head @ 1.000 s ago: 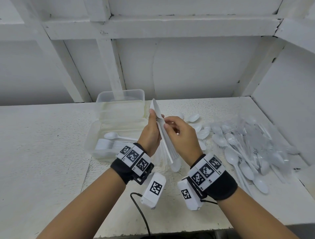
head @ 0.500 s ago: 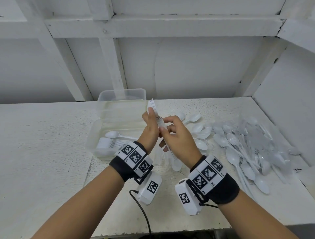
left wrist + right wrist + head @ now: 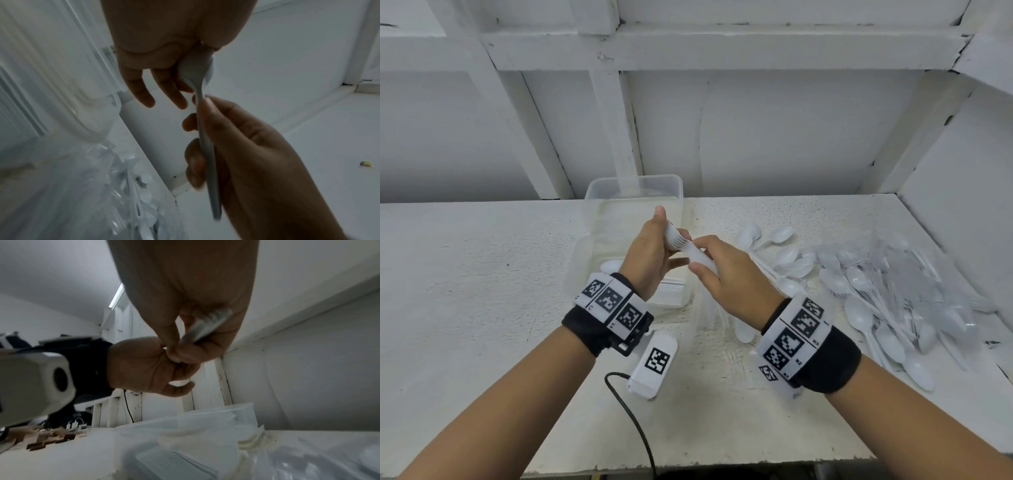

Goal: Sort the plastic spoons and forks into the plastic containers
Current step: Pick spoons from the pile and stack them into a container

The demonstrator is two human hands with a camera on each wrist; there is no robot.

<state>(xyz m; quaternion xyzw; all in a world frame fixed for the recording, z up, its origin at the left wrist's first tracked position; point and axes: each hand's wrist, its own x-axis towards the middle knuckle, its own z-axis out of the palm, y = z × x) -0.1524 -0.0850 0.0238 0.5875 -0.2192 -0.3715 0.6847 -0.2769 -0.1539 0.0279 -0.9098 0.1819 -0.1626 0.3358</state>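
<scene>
Both hands hold a nested stack of white plastic forks [image 3: 681,242] above the near clear container [image 3: 582,263]. My left hand [image 3: 659,246] grips the tine end, seen close in the left wrist view as the stack of forks [image 3: 202,133]. My right hand [image 3: 710,265] wraps the handles. In the right wrist view the stack of forks [image 3: 207,326] sits between that hand's fingers and thumb. The near container holds a spoon [image 3: 611,265] and a row of forks [image 3: 671,291]. Behind it stands a second clear container [image 3: 635,190]; its contents cannot be made out.
A big loose pile of white spoons and forks [image 3: 876,294], partly in clear wrapping, covers the right side of the white table [image 3: 465,291]. A black cable [image 3: 633,421] runs off the front edge. White walls close in behind and on the right.
The fork stack stood nearly upright a second ago; it now lies lower and more level. My right hand has closed round the handles, and the left thumb has shifted onto the tine end.
</scene>
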